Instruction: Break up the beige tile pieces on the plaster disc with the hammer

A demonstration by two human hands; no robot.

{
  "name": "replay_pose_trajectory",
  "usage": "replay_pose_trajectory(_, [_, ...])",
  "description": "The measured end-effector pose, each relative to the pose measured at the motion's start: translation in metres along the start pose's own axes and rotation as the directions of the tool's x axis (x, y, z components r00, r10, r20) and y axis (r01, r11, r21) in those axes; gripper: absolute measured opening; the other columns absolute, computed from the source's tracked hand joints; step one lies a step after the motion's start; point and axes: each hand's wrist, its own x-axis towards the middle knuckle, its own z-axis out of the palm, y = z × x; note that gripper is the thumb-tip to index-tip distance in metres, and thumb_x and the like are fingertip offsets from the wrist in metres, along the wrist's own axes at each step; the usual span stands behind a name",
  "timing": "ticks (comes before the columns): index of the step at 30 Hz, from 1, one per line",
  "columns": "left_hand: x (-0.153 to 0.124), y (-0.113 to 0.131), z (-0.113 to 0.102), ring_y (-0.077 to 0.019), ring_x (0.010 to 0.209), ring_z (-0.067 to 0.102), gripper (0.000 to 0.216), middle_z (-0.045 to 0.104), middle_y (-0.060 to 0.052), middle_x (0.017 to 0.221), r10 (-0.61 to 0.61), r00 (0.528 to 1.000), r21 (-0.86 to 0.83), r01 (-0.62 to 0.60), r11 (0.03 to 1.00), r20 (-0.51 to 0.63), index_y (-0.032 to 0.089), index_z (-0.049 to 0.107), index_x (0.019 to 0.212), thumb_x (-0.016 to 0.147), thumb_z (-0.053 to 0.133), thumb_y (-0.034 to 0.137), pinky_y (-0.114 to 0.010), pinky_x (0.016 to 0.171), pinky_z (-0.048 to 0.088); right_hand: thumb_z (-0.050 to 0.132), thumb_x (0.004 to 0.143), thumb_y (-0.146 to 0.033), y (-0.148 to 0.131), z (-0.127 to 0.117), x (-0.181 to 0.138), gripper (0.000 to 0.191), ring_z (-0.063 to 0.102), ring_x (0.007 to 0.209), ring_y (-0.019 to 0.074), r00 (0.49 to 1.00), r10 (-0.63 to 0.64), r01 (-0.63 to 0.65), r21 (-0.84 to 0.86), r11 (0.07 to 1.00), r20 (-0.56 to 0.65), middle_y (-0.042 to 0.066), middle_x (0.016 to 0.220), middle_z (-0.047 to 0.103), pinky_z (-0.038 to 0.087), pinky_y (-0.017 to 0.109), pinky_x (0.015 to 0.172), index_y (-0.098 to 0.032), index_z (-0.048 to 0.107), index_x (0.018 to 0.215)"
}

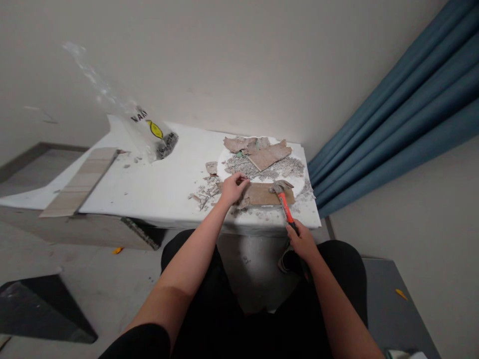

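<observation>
A claw hammer [285,203] with a red and black handle is gripped in my right hand [302,240]. Its metal head is over the right end of a flat brown board piece [259,193]; I cannot tell if they touch. At the board's left end, my left hand [234,188] has its fingers curled in a pinch, and whatever is between them is too small to make out. Behind both hands lies a heap of grey crumbled rubble [245,166] on a round white plate [221,172], with torn brown slabs [270,154] on top.
A white-covered table [179,187] carries scattered grey fragments [204,194] left of the plate. A clear plastic bag [144,132] holding dark bits stands at its back left, near a wood-look plank [83,179]. Blue curtains [396,114] hang at the right, and a dark block [47,309] is on the floor.
</observation>
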Motion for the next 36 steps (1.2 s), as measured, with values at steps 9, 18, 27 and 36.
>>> replay_pose_trajectory(9, [0.008, -0.002, 0.013, -0.0215, 0.087, 0.068, 0.017, 0.076, -0.005, 0.092, 0.073, 0.996, 0.16, -0.08, 0.984, 0.051, 0.022, 0.073, 0.089, 0.086, 0.064, 0.035, -0.034, 0.085, 0.051, 0.05, 0.092, -0.047, -0.004, -0.003, 0.0, 0.035, 0.056, 0.066, 0.0196, 1.0, -0.003, 0.003, -0.02, 1.0, 0.014, 0.001, 0.068, 0.06, 0.042, 0.028, 0.059, -0.019, 0.066, 0.104])
replay_pose_trajectory(18, [0.01, -0.006, 0.015, -0.0208, 0.085, 0.068, 0.019, 0.076, -0.004, 0.089, 0.105, 0.99, 0.22, -0.125, 0.967, 0.098, 0.023, 0.073, 0.088, 0.086, 0.064, 0.04, -0.034, 0.084, 0.051, 0.049, 0.094, -0.047, -0.005, -0.002, -0.001, 0.033, 0.056, 0.067, 0.0195, 1.0, -0.004, 0.005, -0.037, 0.999, 0.02, 0.001, 0.071, 0.061, 0.041, 0.028, 0.06, -0.018, 0.064, 0.103])
replay_pose_trajectory(27, [0.01, -0.002, 0.015, -0.0228, 0.083, 0.067, 0.017, 0.075, -0.005, 0.085, 0.116, 0.988, 0.217, -0.135, 0.967, 0.098, 0.024, 0.072, 0.085, 0.085, 0.065, 0.039, -0.037, 0.085, 0.051, 0.048, 0.094, -0.047, -0.006, -0.003, -0.002, 0.034, 0.056, 0.067, 0.0195, 1.0, 0.008, -0.007, -0.043, 0.999, 0.026, 0.001, 0.071, 0.06, 0.042, 0.029, 0.062, -0.018, 0.064, 0.103])
replay_pose_trajectory(36, [0.01, 0.0, 0.014, -0.0234, 0.086, 0.065, 0.017, 0.074, -0.005, 0.085, 0.119, 0.985, 0.222, -0.144, 0.964, 0.121, 0.023, 0.071, 0.084, 0.085, 0.065, 0.039, -0.038, 0.088, 0.048, 0.048, 0.093, -0.049, -0.006, -0.003, -0.002, 0.034, 0.055, 0.065, 0.0195, 0.999, 0.021, -0.02, -0.031, 0.999, 0.027, 0.0, 0.069, 0.059, 0.041, 0.028, 0.06, -0.02, 0.063, 0.101])
